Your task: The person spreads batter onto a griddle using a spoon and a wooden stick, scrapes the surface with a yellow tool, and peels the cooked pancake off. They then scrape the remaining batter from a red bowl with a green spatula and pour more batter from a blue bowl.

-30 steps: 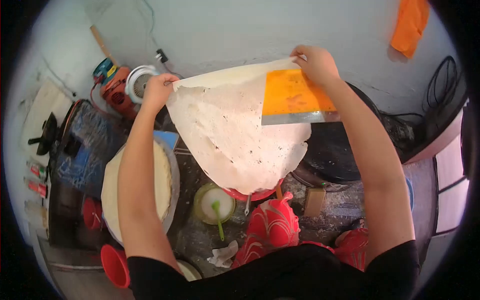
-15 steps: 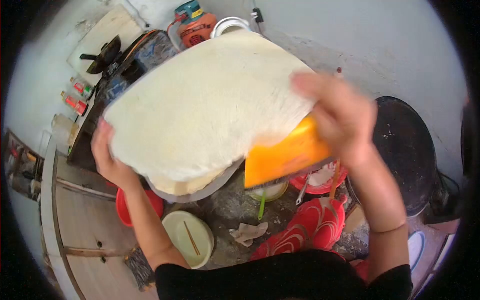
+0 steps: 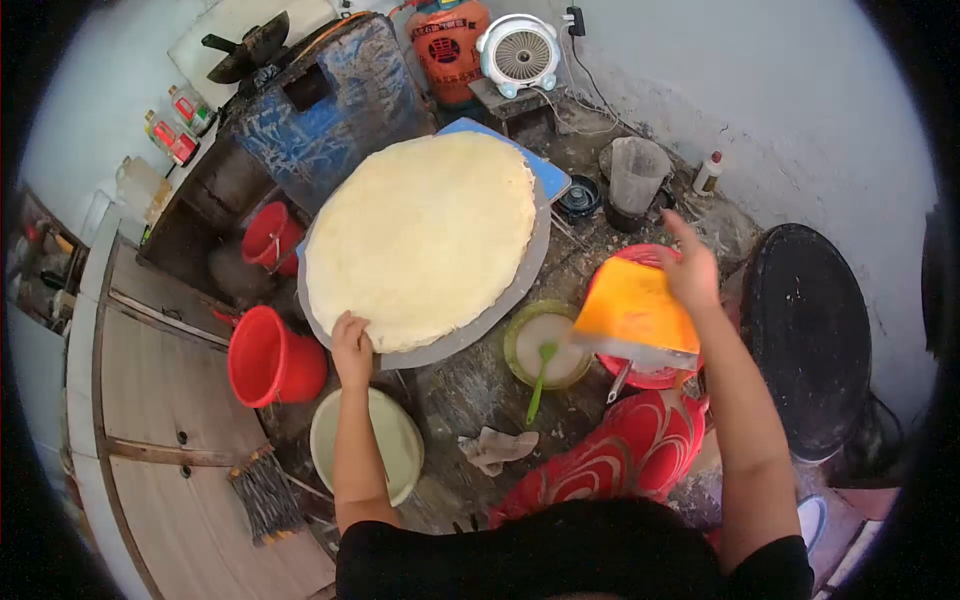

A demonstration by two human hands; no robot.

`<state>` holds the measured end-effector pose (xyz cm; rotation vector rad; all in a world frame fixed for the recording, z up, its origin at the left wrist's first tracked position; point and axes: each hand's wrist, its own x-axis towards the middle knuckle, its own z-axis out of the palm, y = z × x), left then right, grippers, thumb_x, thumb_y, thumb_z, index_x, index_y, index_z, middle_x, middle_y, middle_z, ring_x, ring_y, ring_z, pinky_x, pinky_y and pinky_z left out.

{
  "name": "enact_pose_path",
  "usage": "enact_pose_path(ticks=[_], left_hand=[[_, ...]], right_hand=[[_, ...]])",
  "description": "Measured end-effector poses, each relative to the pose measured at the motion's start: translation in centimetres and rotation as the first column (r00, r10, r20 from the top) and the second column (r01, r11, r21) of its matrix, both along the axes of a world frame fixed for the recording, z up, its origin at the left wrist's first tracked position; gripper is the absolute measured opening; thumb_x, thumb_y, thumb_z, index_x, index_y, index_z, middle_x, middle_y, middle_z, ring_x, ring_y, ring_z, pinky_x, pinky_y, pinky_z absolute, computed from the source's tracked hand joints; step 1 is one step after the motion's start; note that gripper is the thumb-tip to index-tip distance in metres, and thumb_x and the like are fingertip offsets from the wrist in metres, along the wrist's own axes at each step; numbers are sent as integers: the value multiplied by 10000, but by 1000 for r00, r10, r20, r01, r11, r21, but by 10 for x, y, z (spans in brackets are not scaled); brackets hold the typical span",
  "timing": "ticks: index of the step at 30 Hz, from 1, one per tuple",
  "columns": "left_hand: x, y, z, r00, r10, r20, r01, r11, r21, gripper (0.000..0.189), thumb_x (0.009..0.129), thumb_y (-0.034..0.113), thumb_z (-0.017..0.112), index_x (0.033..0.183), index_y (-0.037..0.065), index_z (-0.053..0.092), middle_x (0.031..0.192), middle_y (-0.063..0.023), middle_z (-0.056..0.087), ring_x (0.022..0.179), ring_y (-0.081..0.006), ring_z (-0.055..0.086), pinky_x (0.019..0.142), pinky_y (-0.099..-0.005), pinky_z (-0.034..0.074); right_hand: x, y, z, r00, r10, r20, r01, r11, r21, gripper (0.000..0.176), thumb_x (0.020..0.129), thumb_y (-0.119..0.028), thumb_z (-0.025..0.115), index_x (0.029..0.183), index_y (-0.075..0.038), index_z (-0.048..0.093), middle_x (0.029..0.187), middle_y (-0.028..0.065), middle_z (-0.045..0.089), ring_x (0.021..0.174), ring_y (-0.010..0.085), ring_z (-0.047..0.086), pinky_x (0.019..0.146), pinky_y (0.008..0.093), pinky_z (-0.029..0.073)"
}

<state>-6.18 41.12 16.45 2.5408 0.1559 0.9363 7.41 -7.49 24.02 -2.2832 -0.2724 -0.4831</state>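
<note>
A large round pale flatbread lies flat on a grey round board, over a blue square surface. My left hand touches the flatbread's near left edge, fingers bent on its rim. My right hand holds an orange scraper with a grey edge, above the red basin. Left of the scraper is a green bowl of whitish liquid with a green spoon in it.
Red buckets and a pale green basin stand at left. A fan and orange gas cylinder are behind. A black round griddle is at right, a red patterned cloth in front.
The flatbread, raised between both hands before, now lies on the board. My right hand has let go of it and moved right and down with the scraper. My left hand has moved right.
</note>
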Motion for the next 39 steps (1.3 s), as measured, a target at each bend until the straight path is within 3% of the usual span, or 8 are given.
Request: enact_pose_path(ticks=[7, 16, 19, 20, 22, 25, 30, 39], left_hand=[[-4, 10, 3, 996, 84, -30, -84, 996, -1, 193, 689, -56, 501, 837, 3, 609, 930, -168, 561, 1002, -334, 505, 856, -376, 405], [-13, -53, 23, 898, 439, -35, -368, 792, 486, 412, 649, 87, 535, 1060, 55, 531, 1146, -153, 469, 1113, -412, 357, 853, -578, 285], [-2, -137, 24, 992, -125, 2, 125, 992, -4, 448, 687, 12, 542, 1129, 65, 493, 1108, -149, 502, 973, -272, 511, 824, -379, 409], [1, -176, 23, 920, -358, -156, 151, 695, -703, 474, 722, -2, 549, 1179, 50, 436, 1121, -110, 495, 828, -185, 551, 698, -322, 461], [3, -242, 56, 797, -601, 63, 182, 138, -974, 407, 784, 48, 544, 1172, 41, 421, 972, -54, 525, 687, -110, 529, 590, -239, 453], [32, -278, 42, 800, -578, 158, 107, -121, -987, 255, 814, 77, 531, 1061, 45, 476, 846, -26, 538, 655, -106, 518, 569, -221, 443], [121, -254, 44, 937, -191, 292, 181, -448, -876, 108, 860, 87, 470, 945, 21, 475, 766, -29, 536, 589, -93, 499, 546, -182, 443], [238, -115, -55, 979, -44, 201, 109, -716, -689, 150, 820, -63, 387, 922, -15, 486, 787, -77, 517, 569, -132, 477, 505, -200, 449]], right_hand=[[-4, -107, -58, 890, -263, -373, 413, 811, 414, 368, 772, -103, 605, 1118, -16, 515, 984, 96, 598, 861, 193, 580, 770, 312, 454], [-30, -74, -39, 650, 345, -677, 602, 310, 736, 341, 868, -271, 487, 1066, 4, 526, 1009, 120, 579, 914, 219, 558, 808, 317, 442], [-25, -40, -40, 685, 602, -410, 361, 208, 909, 304, 889, -116, 400, 1166, 8, 414, 1153, 130, 503, 1052, 245, 500, 938, 385, 380], [-24, -22, -36, 675, 613, -411, 360, 214, 908, 304, 889, -116, 400, 1166, 8, 414, 1153, 130, 503, 1052, 245, 500, 938, 385, 380], [-29, 20, -23, 633, 739, -230, 285, 54, 957, 310, 880, -93, 406, 1176, 2, 401, 1184, 125, 481, 1077, 237, 483, 956, 380, 360], [-39, 54, -11, 632, 749, -199, 220, 73, 973, 341, 878, -125, 436, 1195, -9, 390, 1162, 109, 493, 1072, 205, 484, 947, 350, 362], [-51, 16, -15, 722, 391, -571, 75, 776, 626, 402, 856, -243, 529, 1200, -69, 413, 1050, 31, 543, 943, 103, 512, 789, 246, 406], [-137, -130, -204, 591, -121, -798, 425, 887, 180, 493, 651, -369, 705, 956, -3, 575, 733, 96, 605, 727, 199, 597, 641, 300, 464]])
